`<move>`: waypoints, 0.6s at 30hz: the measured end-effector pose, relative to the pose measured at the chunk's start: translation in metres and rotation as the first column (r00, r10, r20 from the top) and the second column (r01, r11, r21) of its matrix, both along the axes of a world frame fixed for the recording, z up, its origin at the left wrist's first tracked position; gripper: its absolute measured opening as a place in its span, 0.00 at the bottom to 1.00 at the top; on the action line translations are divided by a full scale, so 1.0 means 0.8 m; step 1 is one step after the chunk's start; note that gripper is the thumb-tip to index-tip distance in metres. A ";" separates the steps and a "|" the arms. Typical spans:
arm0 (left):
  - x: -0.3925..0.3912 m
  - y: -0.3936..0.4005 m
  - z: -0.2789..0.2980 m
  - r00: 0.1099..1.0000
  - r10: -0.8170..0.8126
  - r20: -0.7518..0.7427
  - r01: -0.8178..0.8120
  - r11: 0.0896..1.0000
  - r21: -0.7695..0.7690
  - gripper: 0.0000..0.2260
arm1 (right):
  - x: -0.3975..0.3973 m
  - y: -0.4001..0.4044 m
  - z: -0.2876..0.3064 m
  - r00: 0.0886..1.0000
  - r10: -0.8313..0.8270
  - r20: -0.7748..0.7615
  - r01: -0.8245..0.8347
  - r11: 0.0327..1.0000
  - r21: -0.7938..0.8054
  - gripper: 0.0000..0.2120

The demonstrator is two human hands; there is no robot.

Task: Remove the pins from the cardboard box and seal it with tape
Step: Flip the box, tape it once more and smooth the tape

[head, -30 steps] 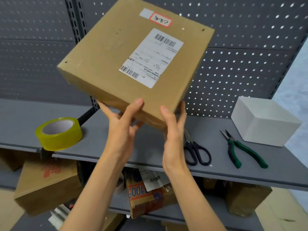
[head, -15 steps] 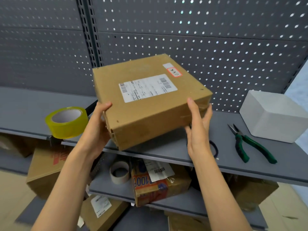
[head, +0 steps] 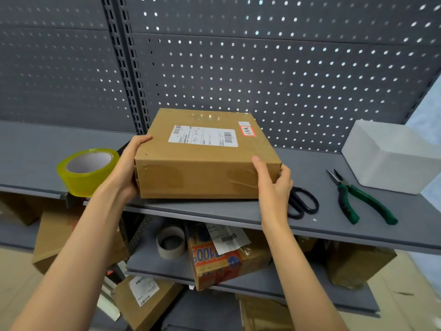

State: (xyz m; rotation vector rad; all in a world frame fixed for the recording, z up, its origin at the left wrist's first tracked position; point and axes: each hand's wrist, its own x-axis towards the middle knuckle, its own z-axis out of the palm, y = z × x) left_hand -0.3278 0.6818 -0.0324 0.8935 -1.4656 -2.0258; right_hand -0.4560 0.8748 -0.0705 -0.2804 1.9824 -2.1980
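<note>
The scissors [head: 301,201] lie partly hidden behind the right hand [head: 274,187]; the cardboard box [head: 205,161] label's print is unreadably small.

one box [head: 205,161], one tape roll [head: 87,172], one scissors [head: 303,204]

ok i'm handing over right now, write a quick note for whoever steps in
Left hand grips the cardboard box at its left end; right hand holds its right front corner.
Box sits flat on the shelf, label up.
Tape roll lies left of it; scissors and green pliers lie to the right.
Done: box set down.
Left: pull the pins, then tape it shut. No fresh tape visible yet.
</note>
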 end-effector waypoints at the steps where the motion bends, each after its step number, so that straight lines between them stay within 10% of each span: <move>1: -0.003 -0.004 -0.001 1.000 -0.006 0.009 0.006 1.000 0.000 0.13 | 0.000 0.000 0.000 1.000 -0.011 -0.017 0.012 0.999 0.037 0.27; 18: -0.022 -0.050 -0.020 0.999 -0.038 0.034 0.038 0.999 -0.007 0.16 | 0.014 -0.018 -0.015 0.967 -0.122 -0.224 0.169 0.965 0.201 0.28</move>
